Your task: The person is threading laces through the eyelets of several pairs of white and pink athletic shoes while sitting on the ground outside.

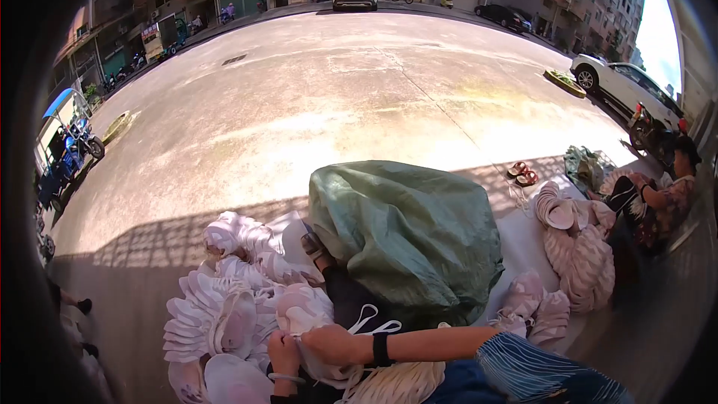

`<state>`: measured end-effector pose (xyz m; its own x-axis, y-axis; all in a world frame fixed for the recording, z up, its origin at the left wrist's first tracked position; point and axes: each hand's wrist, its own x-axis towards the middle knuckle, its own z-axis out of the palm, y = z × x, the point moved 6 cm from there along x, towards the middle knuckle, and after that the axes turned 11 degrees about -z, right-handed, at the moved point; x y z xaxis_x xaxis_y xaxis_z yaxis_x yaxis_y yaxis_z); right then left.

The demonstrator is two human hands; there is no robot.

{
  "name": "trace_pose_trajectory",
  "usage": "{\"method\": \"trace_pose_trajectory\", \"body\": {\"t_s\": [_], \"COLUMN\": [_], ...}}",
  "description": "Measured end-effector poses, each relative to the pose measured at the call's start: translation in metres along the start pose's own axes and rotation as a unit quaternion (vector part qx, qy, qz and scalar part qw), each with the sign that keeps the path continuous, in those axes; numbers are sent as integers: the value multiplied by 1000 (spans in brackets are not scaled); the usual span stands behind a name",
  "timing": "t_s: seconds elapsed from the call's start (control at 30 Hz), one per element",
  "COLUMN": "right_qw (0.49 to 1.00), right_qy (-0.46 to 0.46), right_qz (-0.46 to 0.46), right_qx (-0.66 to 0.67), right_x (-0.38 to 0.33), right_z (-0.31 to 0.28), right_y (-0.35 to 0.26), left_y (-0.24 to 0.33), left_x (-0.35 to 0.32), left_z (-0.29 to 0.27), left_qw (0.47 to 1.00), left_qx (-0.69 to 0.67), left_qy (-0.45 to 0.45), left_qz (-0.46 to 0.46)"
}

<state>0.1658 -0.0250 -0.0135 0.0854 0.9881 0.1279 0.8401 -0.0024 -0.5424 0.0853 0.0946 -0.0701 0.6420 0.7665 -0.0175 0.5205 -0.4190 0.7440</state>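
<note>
Low in the middle, a pale pink-and-white shoe upper (303, 307) is gripped between my two hands. My left hand (284, 355), a pale bracelet at its wrist, is closed at the upper's near edge. Just right of it, my right hand (335, 344), with a black wristband, curls over the same piece, its fingers partly hidden. White laces (370, 320) loop up behind my right wrist. Nested stacks of similar uppers (213, 314) lie to the left, and a cream-coloured bundle of uppers (400, 383) sits below my right forearm.
A large green sack (404, 236) stands ahead, beside my outstretched leg. More stacked uppers (580, 265) lie on a white sheet (516, 247) to the right, near a seated person (669, 194). Red sandals (522, 173) lie beyond. Parked vehicles, including a white car (628, 86), edge the yard.
</note>
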Motion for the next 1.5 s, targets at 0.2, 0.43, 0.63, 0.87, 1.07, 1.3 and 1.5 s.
{"method": "trace_pose_trajectory", "body": {"t_s": [0.2, 0.43, 0.63, 0.87, 1.07, 1.3, 1.5], "right_qw": [992, 983, 970, 963, 982, 990, 987], "right_qy": [-13, -9, -42, -122, -62, -30, -45], "right_qz": [-28, -45, -17, -28, -47, 108, 112], "right_qx": [120, 179, 238, 238, 169, 91, 106], "right_x": [-1, -10, -9, -27, -33, -47, -48], "right_z": [20, 3, 9, 14, -11, -5, -3], "right_y": [-17, 13, 12, -21, -17, 13, 16], "left_y": [6, 17, -6, -16, 10, 23, 27], "left_x": [3, -5, -7, -17, -38, -84, -88], "left_z": [11, 10, 9, 9, -24, -24, 0], "left_qw": [992, 992, 984, 983, 953, 903, 862], "left_qx": [-107, -92, -138, -148, -209, -140, -255], "left_qy": [-62, -82, -95, -77, -66, -303, -318], "left_qz": [-27, -15, -63, -70, -210, -271, -300]}}
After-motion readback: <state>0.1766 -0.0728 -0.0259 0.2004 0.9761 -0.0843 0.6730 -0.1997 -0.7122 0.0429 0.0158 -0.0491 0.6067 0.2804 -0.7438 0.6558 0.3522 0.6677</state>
